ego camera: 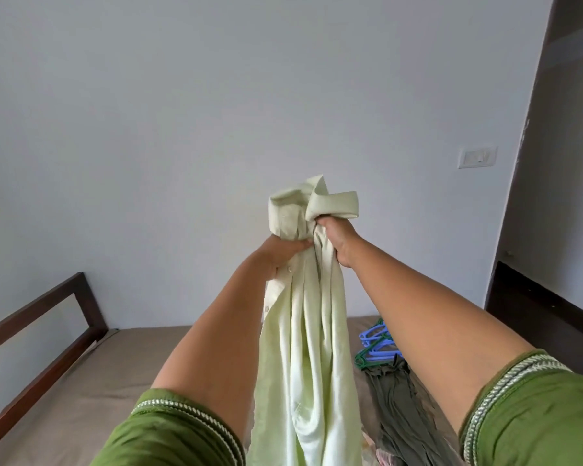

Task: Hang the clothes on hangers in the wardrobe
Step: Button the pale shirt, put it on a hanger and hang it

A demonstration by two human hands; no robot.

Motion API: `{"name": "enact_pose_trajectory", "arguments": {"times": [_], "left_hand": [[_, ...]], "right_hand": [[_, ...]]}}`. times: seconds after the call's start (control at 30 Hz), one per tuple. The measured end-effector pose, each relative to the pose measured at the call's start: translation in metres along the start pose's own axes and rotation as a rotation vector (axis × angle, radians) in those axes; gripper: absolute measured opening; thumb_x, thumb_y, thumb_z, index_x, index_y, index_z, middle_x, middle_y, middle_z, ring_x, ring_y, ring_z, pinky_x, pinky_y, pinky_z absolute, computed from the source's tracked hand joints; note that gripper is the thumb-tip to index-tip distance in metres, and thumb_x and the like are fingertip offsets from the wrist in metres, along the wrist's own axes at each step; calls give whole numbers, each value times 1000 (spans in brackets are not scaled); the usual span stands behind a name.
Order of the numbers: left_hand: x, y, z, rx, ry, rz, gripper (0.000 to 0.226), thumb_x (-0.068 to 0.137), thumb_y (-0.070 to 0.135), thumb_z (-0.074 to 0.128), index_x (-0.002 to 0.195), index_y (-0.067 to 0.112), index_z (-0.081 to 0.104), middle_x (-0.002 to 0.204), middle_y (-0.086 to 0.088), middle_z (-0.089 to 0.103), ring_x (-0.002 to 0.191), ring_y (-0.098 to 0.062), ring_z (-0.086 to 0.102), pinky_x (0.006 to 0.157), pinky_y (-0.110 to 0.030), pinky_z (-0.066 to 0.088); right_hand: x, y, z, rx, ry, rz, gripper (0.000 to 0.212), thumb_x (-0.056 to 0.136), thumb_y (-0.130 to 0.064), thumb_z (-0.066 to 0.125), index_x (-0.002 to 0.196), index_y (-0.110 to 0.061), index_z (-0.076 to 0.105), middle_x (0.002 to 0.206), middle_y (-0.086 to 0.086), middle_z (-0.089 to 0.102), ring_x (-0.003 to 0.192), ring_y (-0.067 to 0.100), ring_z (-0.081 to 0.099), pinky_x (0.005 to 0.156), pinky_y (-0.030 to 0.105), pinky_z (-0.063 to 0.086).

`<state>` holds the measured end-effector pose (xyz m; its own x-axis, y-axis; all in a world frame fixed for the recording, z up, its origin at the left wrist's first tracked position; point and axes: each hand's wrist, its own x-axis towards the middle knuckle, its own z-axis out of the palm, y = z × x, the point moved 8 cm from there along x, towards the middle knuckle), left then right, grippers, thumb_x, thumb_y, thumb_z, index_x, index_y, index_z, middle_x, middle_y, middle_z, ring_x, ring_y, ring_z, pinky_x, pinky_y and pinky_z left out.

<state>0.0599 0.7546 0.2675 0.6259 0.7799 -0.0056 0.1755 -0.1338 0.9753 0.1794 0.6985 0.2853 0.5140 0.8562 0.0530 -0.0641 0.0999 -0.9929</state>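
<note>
I hold a pale green shirt (pixel 308 331) up in front of me, bunched at the collar and hanging down between my arms over the bed. My left hand (pixel 280 252) grips the shirt near its buttoned front edge. My right hand (pixel 339 238) grips the gathered collar just to the right, close beside the left hand. Blue and green plastic hangers (pixel 376 344) lie in a pile on the bed at the right, below my right forearm. A dark olive garment (pixel 398 398) lies on the bed in front of the hangers.
The bed (pixel 98 381) has a tan sheet and a dark wooden frame rail (pixel 37 331) along its left side. A plain white wall with a light switch (pixel 477 158) is ahead. A dark opening (pixel 559 196) stands at the right.
</note>
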Motion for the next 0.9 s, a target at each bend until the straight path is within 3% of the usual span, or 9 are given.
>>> {"name": "enact_pose_trajectory", "arguments": {"times": [0.13, 0.2, 0.27, 0.37, 0.5, 0.6, 0.73, 0.83, 0.9], "left_hand": [[-12, -5, -1, -77, 112, 6, 34, 84, 30, 73, 114, 15, 64, 106, -6, 71, 93, -23, 69, 80, -37, 57], [-21, -8, 2, -127, 125, 18, 31, 85, 26, 69, 114, 16, 65, 107, -7, 71, 95, -25, 69, 87, -42, 56], [-35, -16, 6, -143, 128, -30, 26, 86, 28, 63, 109, 16, 66, 105, -10, 72, 96, -28, 69, 93, -46, 53], [-62, -29, 11, -192, 151, -103, 21, 86, 26, 53, 95, 14, 68, 91, -12, 71, 87, -32, 68, 89, -46, 51], [-95, -46, 12, -191, 220, -158, 28, 81, 23, 48, 96, 8, 66, 93, -18, 69, 84, -33, 65, 84, -46, 53], [-112, -60, 9, -36, 289, -201, 41, 75, 26, 53, 109, 6, 60, 107, -18, 64, 88, -33, 63, 69, -36, 50], [-144, -67, 13, 74, 234, -276, 14, 86, 16, 56, 96, 8, 58, 82, -10, 55, 61, -21, 52, 50, -24, 41], [-161, -79, 11, 113, 131, -373, 18, 86, 17, 60, 99, 5, 63, 96, -13, 66, 76, -25, 62, 76, -36, 58], [-170, -88, 7, 137, 90, -435, 25, 85, 17, 61, 105, 3, 66, 107, -15, 69, 85, -27, 64, 90, -43, 55]], "right_hand": [[-11, 11, -3, -73, -59, 0, 37, 77, -35, 67, 110, -20, 66, 107, 6, 72, 98, 23, 68, 93, 41, 52], [-17, 23, -1, -89, -148, 39, 51, 65, -42, 73, 112, -22, 68, 109, 4, 71, 105, 23, 65, 100, 43, 48], [-31, 37, 5, -71, -274, 98, 40, 72, -35, 73, 108, -18, 70, 103, 7, 72, 100, 25, 67, 97, 41, 50], [-58, 56, 16, -11, -398, 178, 27, 86, -26, 67, 109, -13, 69, 100, 12, 72, 93, 28, 69, 87, 40, 54], [-83, 88, 18, -19, -310, 232, 26, 91, -20, 63, 114, -9, 66, 106, 14, 72, 91, 29, 70, 84, 43, 55], [-107, 103, 19, -26, -273, 259, 15, 93, -14, 56, 104, -11, 67, 94, 11, 73, 80, 26, 70, 73, 37, 57], [-138, 117, 21, -51, -363, 352, 17, 93, -13, 52, 101, -10, 66, 88, 10, 71, 75, 24, 69, 74, 36, 55], [-156, 131, 21, -112, -473, 452, 23, 93, -15, 53, 111, -7, 64, 97, 12, 70, 86, 26, 67, 85, 39, 53], [-165, 138, 24, -140, -529, 496, 26, 94, -17, 53, 116, -6, 62, 101, 13, 68, 89, 26, 66, 84, 38, 53]]}}
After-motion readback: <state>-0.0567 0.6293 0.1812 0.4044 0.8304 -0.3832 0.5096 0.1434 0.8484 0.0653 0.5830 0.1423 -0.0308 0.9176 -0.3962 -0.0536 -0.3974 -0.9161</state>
